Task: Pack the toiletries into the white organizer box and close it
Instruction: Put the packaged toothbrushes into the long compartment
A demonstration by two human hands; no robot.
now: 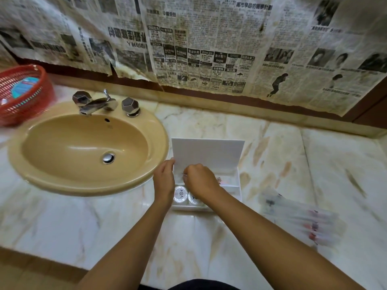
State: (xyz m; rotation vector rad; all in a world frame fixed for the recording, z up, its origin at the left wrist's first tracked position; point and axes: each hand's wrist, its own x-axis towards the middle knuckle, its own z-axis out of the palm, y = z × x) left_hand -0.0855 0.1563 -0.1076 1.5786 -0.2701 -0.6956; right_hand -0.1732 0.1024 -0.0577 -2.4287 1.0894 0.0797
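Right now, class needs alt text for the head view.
Two hands work over an open white box on a marble counter: the left hand at its left edge, the right hand inside. A tan sink sits left.

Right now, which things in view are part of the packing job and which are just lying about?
In the job:
white organizer box, lid standing open
two round tins in its front compartment
blurred clear packets on the counter, right of the box
left hand at the box's left edge
right hand, fingers curled, over the box

Lying about:
red basket
sink
tap
newspaper on the wall
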